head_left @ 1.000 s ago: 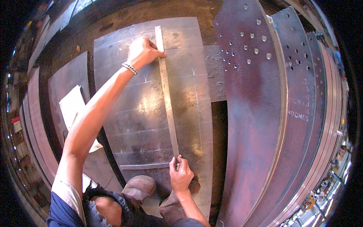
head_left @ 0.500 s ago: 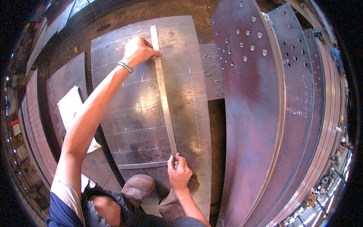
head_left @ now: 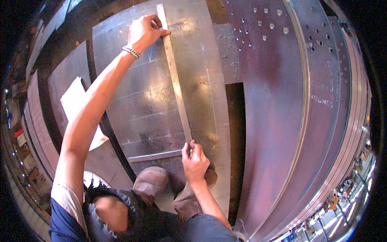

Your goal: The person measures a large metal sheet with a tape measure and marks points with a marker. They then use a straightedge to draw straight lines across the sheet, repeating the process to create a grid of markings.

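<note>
A steel square lies on a large bare metal plate (head_left: 121, 86) marked with pale lines and arrow shapes. Its long blade (head_left: 176, 82) runs away from me, and the short arm (head_left: 155, 156) points left near my boots. My left hand (head_left: 145, 33) is closed at the far part of the blade, thumb against it and fingers curled. At the near end my right hand (head_left: 195, 161) pinches the square and hides its corner. A chain bracelet (head_left: 131, 51) circles my left wrist.
My boots (head_left: 151, 180) are on the plate. Tall reddish-brown steel plates with holes (head_left: 274, 92) stand at the right. White paper (head_left: 74, 99) lies on another plate (head_left: 66, 68) to the left. A dark gap (head_left: 236, 121) separates the marked plate from the standing ones.
The whole view has shifted, so the plate and square appear higher. My left fingers have curled and lifted slightly near the blade. The square keeps about the same place on the plate.
</note>
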The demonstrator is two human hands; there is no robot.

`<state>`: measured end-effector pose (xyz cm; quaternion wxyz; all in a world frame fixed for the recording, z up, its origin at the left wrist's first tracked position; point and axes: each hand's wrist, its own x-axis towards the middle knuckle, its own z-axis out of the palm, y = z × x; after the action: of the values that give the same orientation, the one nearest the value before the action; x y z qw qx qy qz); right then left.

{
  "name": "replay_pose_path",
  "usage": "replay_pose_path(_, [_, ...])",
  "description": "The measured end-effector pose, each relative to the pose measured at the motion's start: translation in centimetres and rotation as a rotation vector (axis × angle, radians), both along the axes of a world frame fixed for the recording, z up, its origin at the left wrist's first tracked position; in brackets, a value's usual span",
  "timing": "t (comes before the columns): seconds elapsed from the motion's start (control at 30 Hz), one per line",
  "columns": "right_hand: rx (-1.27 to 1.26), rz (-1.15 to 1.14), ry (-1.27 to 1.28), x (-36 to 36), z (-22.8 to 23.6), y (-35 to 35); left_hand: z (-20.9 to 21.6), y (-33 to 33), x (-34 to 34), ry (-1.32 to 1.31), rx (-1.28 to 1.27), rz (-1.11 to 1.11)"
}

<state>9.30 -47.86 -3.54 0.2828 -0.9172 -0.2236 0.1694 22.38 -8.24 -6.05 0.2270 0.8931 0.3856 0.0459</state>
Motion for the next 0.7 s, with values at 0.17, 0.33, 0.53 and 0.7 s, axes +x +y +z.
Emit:
replay_pose_path(0.17, [0.033,-0.03,0.031,0.3,0.0,0.2,1.1,-1.1,-0.2,-0.002,0.137,-0.1])
replay_pose_path(0.33, [0.045,-0.017,0.034,0.1,0.2,0.4,1.0,-1.2,-2.0,-0.082,0.305,-0.255])
replay_pose_path(0.53, [0.043,-0.035,0.053,0.3,0.3,0.3,2.3,-2.5,-4.0,0.034,0.385,-0.482])
replay_pose_path(0.7, [0.051,-0.035,0.013,0.2,0.1,0.3,4.1,-3.2,-4.3,0.206,0.381,-0.536])
